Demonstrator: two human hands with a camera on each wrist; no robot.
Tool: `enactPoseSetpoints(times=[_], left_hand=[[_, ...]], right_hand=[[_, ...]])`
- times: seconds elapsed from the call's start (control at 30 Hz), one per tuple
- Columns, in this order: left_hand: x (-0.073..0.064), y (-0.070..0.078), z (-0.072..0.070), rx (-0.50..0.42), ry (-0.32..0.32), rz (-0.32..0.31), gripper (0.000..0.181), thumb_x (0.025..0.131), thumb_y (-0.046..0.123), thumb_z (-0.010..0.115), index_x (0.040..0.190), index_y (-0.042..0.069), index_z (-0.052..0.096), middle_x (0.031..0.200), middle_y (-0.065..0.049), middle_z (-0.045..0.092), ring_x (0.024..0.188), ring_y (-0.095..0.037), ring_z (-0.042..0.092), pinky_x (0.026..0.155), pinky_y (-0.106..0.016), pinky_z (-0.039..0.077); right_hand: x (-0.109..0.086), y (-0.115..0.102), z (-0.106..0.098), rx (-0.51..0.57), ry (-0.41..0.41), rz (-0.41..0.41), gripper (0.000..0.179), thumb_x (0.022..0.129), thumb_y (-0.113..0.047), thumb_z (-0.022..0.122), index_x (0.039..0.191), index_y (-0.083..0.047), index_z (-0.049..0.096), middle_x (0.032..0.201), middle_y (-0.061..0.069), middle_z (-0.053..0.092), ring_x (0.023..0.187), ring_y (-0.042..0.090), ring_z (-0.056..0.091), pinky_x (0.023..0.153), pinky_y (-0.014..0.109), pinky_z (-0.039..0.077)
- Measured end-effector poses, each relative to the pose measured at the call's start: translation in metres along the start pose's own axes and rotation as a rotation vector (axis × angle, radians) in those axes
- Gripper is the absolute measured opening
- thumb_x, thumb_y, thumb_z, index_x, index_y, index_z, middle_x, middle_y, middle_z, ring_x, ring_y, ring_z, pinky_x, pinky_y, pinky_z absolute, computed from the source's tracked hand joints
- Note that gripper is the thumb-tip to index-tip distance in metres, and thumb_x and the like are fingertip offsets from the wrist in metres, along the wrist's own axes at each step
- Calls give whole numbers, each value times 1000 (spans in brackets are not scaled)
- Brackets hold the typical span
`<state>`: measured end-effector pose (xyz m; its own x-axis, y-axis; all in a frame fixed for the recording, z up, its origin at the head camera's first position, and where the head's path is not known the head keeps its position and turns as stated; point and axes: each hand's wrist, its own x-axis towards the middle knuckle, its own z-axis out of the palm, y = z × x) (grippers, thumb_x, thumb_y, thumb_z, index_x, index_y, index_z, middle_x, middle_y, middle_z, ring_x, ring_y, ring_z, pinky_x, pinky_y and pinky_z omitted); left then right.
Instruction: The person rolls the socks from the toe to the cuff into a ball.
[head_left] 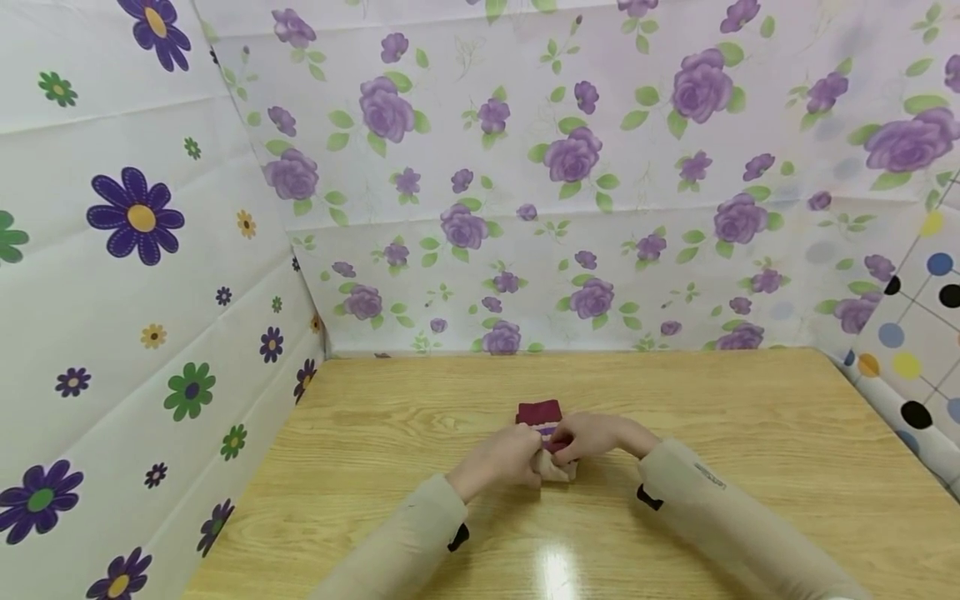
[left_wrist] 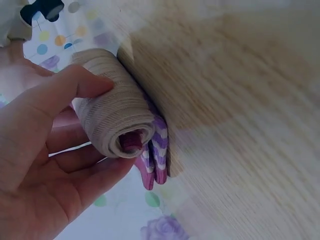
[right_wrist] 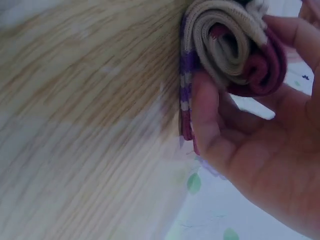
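Fingers point(left_wrist: 102, 180) of the left hand point(head_left: 501, 457) and right hand point(head_left: 596, 436) are gripping either end of a ribbed, spiral-wound beige knit roll point(left_wrist: 115, 100); its flat purple-striped, maroon-tipped tail point(left_wrist: 159, 142) is lying on the glossy wood-grain table point(head_left: 405, 408).

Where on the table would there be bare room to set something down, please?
Bare tabletop lies between left hand and daisy sheet, between right hand and dotted sheet, and behind the knitted bundle toward the rose backdrop. The hands crowd the bundle.
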<state>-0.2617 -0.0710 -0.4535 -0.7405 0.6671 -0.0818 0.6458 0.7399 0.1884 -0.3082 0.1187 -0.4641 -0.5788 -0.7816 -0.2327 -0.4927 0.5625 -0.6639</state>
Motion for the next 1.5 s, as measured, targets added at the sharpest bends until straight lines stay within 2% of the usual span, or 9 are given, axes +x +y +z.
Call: enactPoseSetpoints(times=[0.07, 0.17, 0.33, 0.5, 0.77, 1.03, 1.23, 1.37, 1.5], left_hand=[[2, -1, -1, -7, -5, 3, 20, 74, 22, 84, 80, 13, 68, 66, 7, 63, 54, -2, 43, 52, -14, 38], [6, -6, -3, -30, -16, 18, 23, 74, 22, 84, 88, 13, 68, 74, 7, 66, 59, 0, 45, 56, -13, 38], [11, -16, -8, -166, -64, 57, 30, 80, 15, 77, 64, 15, 52, 56, 10, 44, 51, -2, 34, 50, -14, 28], [16, -23, -13, -252, -152, 36, 46, 83, 8, 68, 55, 18, 34, 49, 9, 25, 45, -3, 22, 45, -16, 22], [20, -25, -17, -241, -201, 20, 37, 86, 10, 59, 56, 19, 39, 47, 9, 30, 42, -3, 25, 43, -16, 24], [18, -36, -10, -369, -152, -21, 23, 89, 19, 65, 70, 11, 54, 55, 8, 33, 51, -5, 30, 51, -18, 30], [15, -42, -5, -413, -109, -52, 28, 89, 29, 69, 103, 4, 70, 78, 4, 62, 65, -5, 46, 63, -18, 38], [16, -42, -3, -423, -32, -61, 37, 85, 30, 74, 112, 4, 68, 101, -4, 71, 80, -6, 57, 71, -19, 45], [17, -37, -4, -386, 64, -31, 38, 80, 21, 80, 111, 3, 68, 108, -8, 70, 94, -13, 62, 81, -21, 49]], right_hand=[[-2, 0, 1, -36, 70, -25, 6, 89, -18, 64, 87, -13, 66, 70, -8, 52, 60, 5, 40, 55, 20, 34], [-5, -3, 4, -110, 189, -40, 19, 88, -17, 67, 106, -9, 67, 84, -4, 60, 68, 7, 46, 59, 21, 39], [-10, -15, 12, -314, 328, -84, 11, 90, -12, 66, 100, -9, 66, 89, -1, 63, 73, 8, 49, 64, 22, 42], [-15, -23, 19, -456, 360, -119, 7, 92, -15, 64, 94, -8, 65, 83, 2, 59, 69, 8, 45, 61, 20, 39], [-18, -25, 24, -606, 434, -148, 30, 81, -25, 78, 102, -7, 68, 88, 4, 59, 76, 15, 50, 68, 27, 45], [-13, -26, 24, -523, 403, -61, 26, 81, -16, 76, 104, -7, 70, 76, -1, 51, 67, 11, 40, 59, 22, 34], [-10, -20, 24, -500, 379, -61, 24, 81, -15, 73, 103, -6, 71, 75, -2, 51, 65, 9, 38, 56, 21, 32], [-6, -13, 22, -458, 363, -64, 14, 85, -16, 69, 96, -8, 69, 70, -4, 48, 62, 7, 36, 55, 20, 30], [-2, -9, 16, -379, 332, -49, 7, 89, -15, 66, 87, -9, 63, 63, -6, 40, 57, 6, 32, 54, 20, 27]])
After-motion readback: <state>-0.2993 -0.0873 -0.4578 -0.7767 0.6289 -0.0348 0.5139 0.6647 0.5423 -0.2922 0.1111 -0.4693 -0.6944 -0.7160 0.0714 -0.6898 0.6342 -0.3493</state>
